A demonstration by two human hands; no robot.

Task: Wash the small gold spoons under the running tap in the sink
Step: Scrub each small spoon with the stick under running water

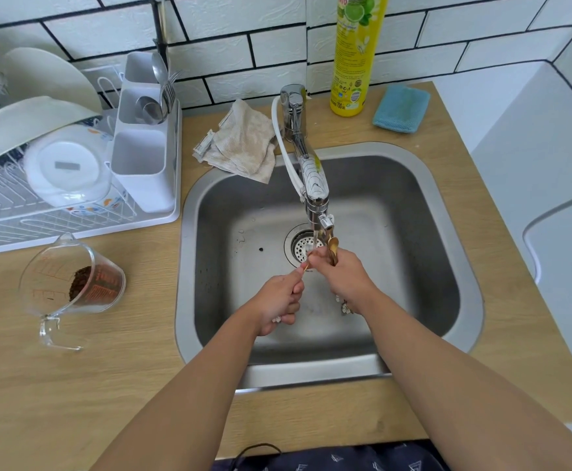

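Left hand [278, 297] pinches a gold spoon [306, 265] handle; right hand [342, 277] clamps spoons [333, 249], bowls up toward tap [312, 185].

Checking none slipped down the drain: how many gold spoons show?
2 for certain: one gold spoon gripped in the right hand, another's handle pinched by the left hand. The hands may hide more.

Sink [424, 185] set in the tabletop [74, 385]; tap [306, 171] behind it, reaching over the drain [300, 248]. Dish rack [57, 198] far left, measuring cup [74, 277] before it, bottle [356, 52] and sponge [401, 108] behind.
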